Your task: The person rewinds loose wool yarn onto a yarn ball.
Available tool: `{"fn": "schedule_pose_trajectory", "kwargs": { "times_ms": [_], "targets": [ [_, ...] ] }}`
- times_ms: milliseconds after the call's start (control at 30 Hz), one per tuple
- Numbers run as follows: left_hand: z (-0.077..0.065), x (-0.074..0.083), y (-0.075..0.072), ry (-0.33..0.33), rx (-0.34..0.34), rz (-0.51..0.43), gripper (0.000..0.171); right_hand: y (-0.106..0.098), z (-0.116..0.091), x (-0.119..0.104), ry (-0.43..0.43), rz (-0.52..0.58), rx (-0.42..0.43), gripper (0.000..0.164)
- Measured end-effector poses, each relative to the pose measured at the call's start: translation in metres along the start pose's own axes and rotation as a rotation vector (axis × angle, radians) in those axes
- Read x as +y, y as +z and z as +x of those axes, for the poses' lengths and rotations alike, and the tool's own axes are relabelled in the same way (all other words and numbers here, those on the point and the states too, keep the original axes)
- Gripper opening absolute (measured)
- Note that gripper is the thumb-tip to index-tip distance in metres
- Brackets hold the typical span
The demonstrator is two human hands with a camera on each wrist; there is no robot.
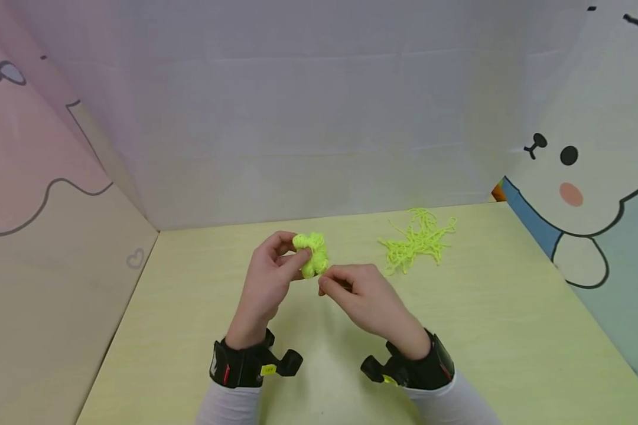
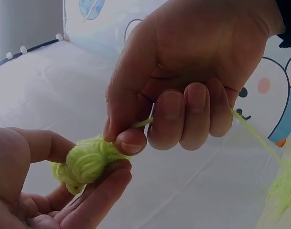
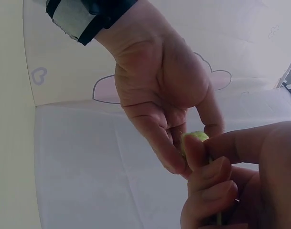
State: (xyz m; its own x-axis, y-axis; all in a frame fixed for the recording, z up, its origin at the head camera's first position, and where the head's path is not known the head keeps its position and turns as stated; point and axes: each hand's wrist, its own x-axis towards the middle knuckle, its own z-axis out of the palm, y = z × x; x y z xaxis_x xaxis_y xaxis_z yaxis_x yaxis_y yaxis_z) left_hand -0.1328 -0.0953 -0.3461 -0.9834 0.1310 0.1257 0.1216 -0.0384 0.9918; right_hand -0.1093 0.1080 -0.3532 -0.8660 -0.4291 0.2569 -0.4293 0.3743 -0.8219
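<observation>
My left hand (image 1: 268,271) holds a small bundle of wound neon-yellow yarn (image 1: 317,254) between thumb and fingers, raised over the table. Close against the bundle's lower right side, my right hand (image 1: 364,292) pinches a yarn strand (image 2: 144,122) between thumb and forefinger. In the left wrist view the strand passes under the other curled fingers and trails off toward a loose heap of the same yarn (image 1: 417,242). From the right wrist, most of the yarn bundle (image 3: 197,135) is hidden behind the fingers.
The loose heap lies tangled on the pale yellow table (image 1: 510,330), back and to the right of my hands. A white sheet (image 1: 319,118) hangs behind the table. Side panels with cartoon drawings (image 1: 585,195) stand at left and right.
</observation>
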Motion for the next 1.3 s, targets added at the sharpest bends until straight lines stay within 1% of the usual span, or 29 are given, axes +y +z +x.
{"fn": "schedule_pose_trajectory", "kwargs": {
  "times_ms": [100, 267, 367, 467, 533, 633, 733, 800, 833, 900, 1000, 1067, 1133, 1233, 1300],
  "targets": [
    [0.000, -0.001, 0.002, -0.007, -0.028, -0.037, 0.024, 0.001, 0.000, 0.000, 0.011, -0.009, -0.001, 0.022],
    [0.000, 0.000, 0.003, 0.004, -0.070, -0.054, 0.029, 0.000, 0.001, 0.000, 0.039, -0.019, 0.017, 0.022],
    [0.000, 0.001, 0.004, 0.000, -0.067, -0.052, 0.029, 0.000, 0.002, 0.000, 0.045, -0.016, 0.030, 0.021],
    [0.000, 0.002, 0.003, -0.003, -0.040, -0.055, 0.027, 0.000, 0.003, 0.000, 0.041, -0.009, 0.025, 0.021],
    [0.001, 0.002, 0.003, 0.005, -0.021, -0.056, 0.027, 0.000, 0.003, 0.001, 0.040, -0.006, 0.002, 0.020],
    [0.000, 0.003, 0.000, 0.023, -0.001, -0.055, 0.026, -0.001, 0.005, 0.005, 0.057, -0.004, -0.070, 0.021],
    [-0.001, 0.004, -0.004, 0.021, -0.018, -0.055, 0.027, -0.002, 0.007, 0.010, 0.090, -0.013, -0.150, 0.022],
    [-0.003, 0.006, -0.007, 0.006, -0.069, -0.058, 0.028, -0.002, 0.009, 0.013, 0.107, -0.016, -0.182, 0.021],
    [-0.003, 0.006, -0.009, -0.003, -0.107, -0.056, 0.029, -0.002, 0.010, 0.015, 0.110, -0.020, -0.186, 0.021],
    [-0.005, 0.007, -0.012, -0.019, -0.208, -0.041, 0.029, -0.003, 0.012, 0.018, 0.113, -0.024, -0.180, 0.020],
    [-0.006, 0.009, -0.016, -0.037, -0.363, 0.033, 0.027, -0.007, 0.012, 0.022, 0.109, -0.015, -0.143, 0.019],
    [-0.006, 0.010, -0.018, -0.043, -0.434, 0.107, 0.023, -0.010, 0.011, 0.023, 0.113, -0.001, -0.115, 0.019],
    [-0.006, 0.011, -0.019, -0.049, -0.468, 0.201, 0.020, -0.013, 0.010, 0.023, 0.121, 0.012, -0.088, 0.019],
    [-0.006, 0.011, -0.019, -0.052, -0.468, 0.320, 0.017, -0.018, 0.007, 0.021, 0.135, 0.026, -0.043, 0.018],
    [-0.006, 0.011, -0.019, -0.050, -0.457, 0.380, 0.017, -0.020, 0.005, 0.018, 0.128, 0.035, -0.008, 0.019]
  ]
}}
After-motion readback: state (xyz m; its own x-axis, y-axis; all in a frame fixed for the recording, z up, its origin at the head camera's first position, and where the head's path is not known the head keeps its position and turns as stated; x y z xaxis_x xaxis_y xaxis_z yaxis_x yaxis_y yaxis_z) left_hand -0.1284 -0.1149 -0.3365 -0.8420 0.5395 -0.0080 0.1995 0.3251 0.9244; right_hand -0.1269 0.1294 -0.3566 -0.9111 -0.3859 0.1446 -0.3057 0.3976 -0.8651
